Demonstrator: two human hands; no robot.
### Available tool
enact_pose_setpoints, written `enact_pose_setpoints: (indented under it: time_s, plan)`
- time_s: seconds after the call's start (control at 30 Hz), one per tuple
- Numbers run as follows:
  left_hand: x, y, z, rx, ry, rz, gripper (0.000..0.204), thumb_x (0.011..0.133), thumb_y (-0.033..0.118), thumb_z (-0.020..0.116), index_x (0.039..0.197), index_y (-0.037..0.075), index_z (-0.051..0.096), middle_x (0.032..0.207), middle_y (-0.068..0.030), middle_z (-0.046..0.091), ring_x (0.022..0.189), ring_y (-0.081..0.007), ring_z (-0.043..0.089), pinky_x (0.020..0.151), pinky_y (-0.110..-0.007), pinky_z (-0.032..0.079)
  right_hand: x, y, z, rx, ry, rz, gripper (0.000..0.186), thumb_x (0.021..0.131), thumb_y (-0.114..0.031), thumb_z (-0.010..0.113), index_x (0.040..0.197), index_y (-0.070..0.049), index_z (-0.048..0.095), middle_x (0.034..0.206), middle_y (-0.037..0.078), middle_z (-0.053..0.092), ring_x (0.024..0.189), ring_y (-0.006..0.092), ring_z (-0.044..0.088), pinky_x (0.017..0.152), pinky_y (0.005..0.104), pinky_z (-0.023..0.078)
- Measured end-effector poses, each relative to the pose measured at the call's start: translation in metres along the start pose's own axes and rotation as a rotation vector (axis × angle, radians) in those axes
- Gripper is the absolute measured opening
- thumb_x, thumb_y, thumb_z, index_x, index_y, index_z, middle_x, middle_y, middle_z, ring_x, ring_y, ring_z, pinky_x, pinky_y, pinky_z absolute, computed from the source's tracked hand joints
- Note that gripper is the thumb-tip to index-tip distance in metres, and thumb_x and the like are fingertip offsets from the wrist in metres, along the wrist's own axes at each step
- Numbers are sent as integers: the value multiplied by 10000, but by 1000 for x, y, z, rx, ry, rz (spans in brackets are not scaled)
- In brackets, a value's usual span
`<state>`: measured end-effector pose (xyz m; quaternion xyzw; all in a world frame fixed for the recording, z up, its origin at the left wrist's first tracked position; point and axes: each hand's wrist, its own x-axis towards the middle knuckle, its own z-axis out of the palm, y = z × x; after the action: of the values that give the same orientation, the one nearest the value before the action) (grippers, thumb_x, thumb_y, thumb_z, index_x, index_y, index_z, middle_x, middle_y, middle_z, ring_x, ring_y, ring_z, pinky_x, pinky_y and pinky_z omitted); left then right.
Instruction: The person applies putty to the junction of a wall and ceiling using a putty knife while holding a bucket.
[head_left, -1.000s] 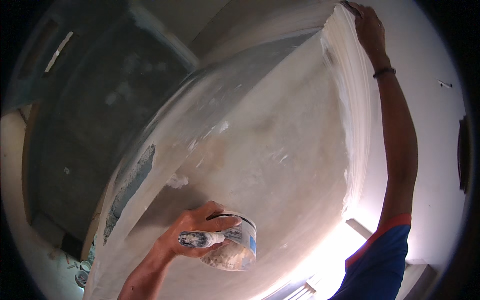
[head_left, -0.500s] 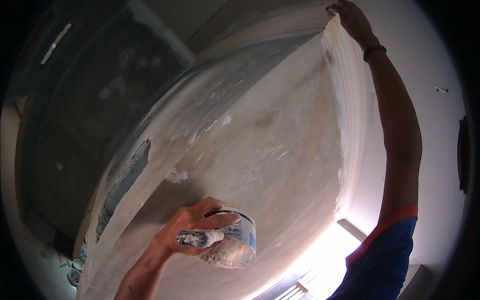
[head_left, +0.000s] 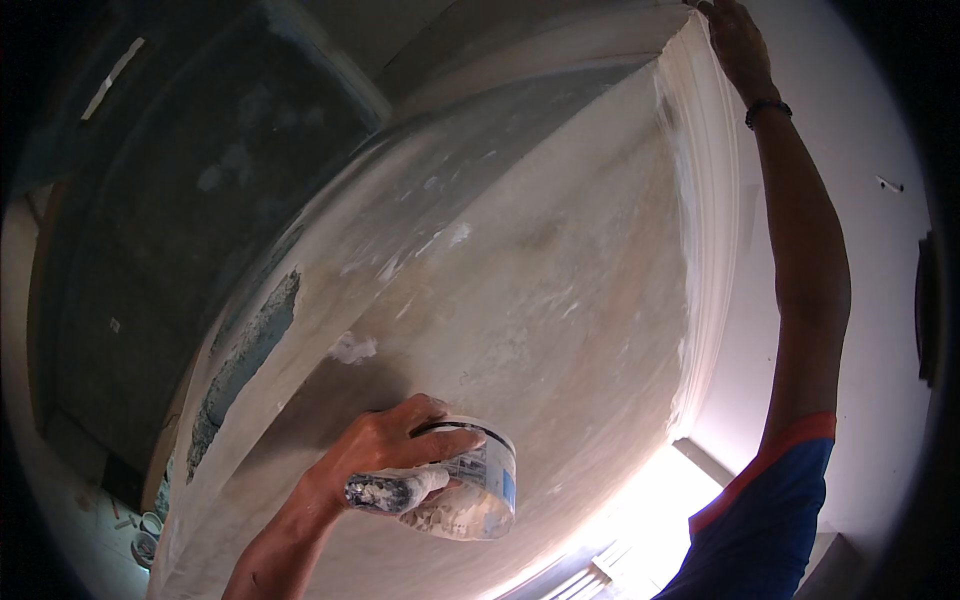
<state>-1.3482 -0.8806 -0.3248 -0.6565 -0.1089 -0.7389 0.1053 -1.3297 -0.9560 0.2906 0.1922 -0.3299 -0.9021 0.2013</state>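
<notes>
Patchy plaster wall (head_left: 530, 300) fills the middle of the scene, and before it, low and just left of centre on the picture's right half, sits the clear tub (head_left: 490, 490), its side smeared with whitish paste. The left hand (head_left: 395, 445) clasps it at the rim and also grips a paste-spotted handle (head_left: 380, 492) that juts out leftward. Farther out, the right hand (head_left: 738, 50) reaches up to the ribbed cornice (head_left: 712, 220) near its corner; its fingertips meet the top edge of view, so I cannot tell what they grasp. Past that lie the white ceiling (head_left: 805, 140) and a ragged grey gap (head_left: 245, 365) in the plaster. With one hand sharing tub and handle, a loosened finger could let either drop, and the overhead stretch could make a stroke gouge or smear the cornice's ribs. Counted: two hands, one tub, one handle, one bracelet (head_left: 768, 113) and two round containers (head_left: 148, 535) at lower left.
</notes>
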Motion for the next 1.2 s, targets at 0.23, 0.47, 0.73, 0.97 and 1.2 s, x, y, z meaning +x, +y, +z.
enact_pose_setpoints:
  time_s: [0.23, 0.47, 0.73, 0.97, 1.2]
  plan:
    - [0, 3, -4, 37, -15, -20, 457, 750, 260, 845, 1189, 214, 723, 1026, -114, 678, 827, -211, 714, 678, -336, 620, 10, -28, -23, 466, -187, 571, 238, 924, 59, 518, 1094, -51, 644, 1027, 142, 586, 1080, 308, 624, 931, 395, 552]
    - [0, 3, -4, 41, -18, -12, 451, 757, 254, 841, 1190, 209, 724, 1027, -112, 678, 829, -206, 712, 677, -335, 622, -4, -47, -18, 443, -282, 723, 283, 930, -22, 522, 1174, -111, 635, 1025, 130, 600, 902, 332, 637, 803, 452, 559]
    - [-1, 1, -2, 29, -13, -9, 470, 749, 277, 844, 1198, 209, 720, 1033, -119, 672, 806, -215, 715, 664, -339, 622, -57, -45, 2, 117, -323, 356, 384, 941, -127, 571, 1316, -207, 547, 1034, 123, 569, 878, 338, 664, 738, 465, 590]
    - [-2, 1, -2, 21, -12, 18, 450, 765, 276, 820, 1197, 205, 718, 1032, -133, 671, 828, -239, 722, 660, -340, 616, -49, -13, -10, 131, -196, 391, 398, 920, -169, 612, 1313, -214, 569, 1151, 112, 608, 1006, 332, 666, 835, 456, 582]
    - [-1, 1, -3, -11, 0, 16, 456, 768, 236, 815, 1213, 216, 714, 1049, -136, 672, 845, -241, 723, 684, -347, 618, 26, -7, -26, 495, -124, 240, 310, 857, 70, 510, 985, -96, 739, 973, 121, 640, 921, 324, 599, 862, 450, 516]
